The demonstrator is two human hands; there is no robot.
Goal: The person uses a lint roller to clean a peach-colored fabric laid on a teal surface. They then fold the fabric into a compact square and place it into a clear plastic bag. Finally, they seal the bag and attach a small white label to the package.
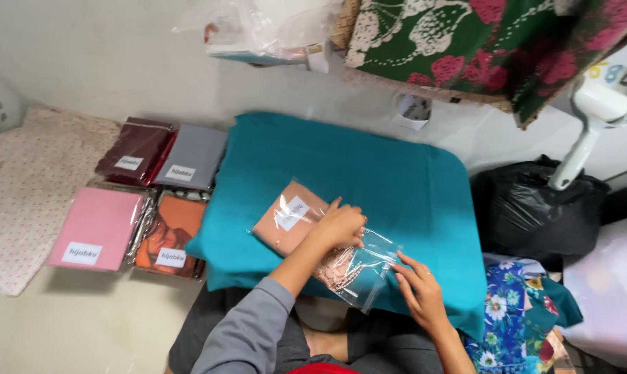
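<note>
though partly hidden, peach packet [293, 218] apparently under left hand [338, 227]
</note>
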